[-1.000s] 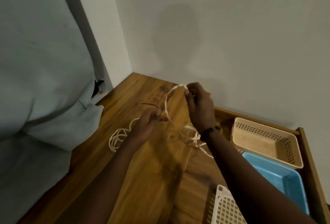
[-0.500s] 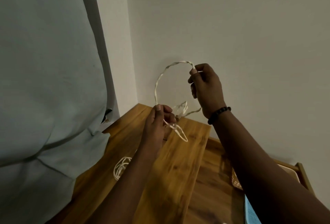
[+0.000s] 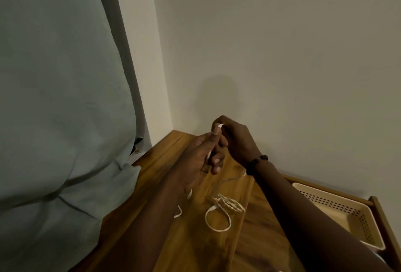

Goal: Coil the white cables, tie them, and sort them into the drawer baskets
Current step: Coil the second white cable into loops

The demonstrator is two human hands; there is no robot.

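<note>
I have both hands raised together above the far corner of the bench [image 3: 173,248], and the white cable [image 3: 218,217] runs down from them: a short bright stretch shows between my right hand [image 3: 235,141] and left hand [image 3: 198,161], pinched at the top near the right thumb, then threading down through the left palm. From there the slack drops toward me and lies on the wood below the hands as a loose loop with a kinked, bunched bit just beyond it. So the cable's long axis runs from the fingers [image 3: 213,160] down and back toward my body. Both hands are closed on the cable, palms facing, wrists bent inward, nearly touching. The beige basket [image 3: 358,228] sits in the open drawer well off to my right, nearer the right arm. I judge the coiling is only under way, no tie yet
</note>
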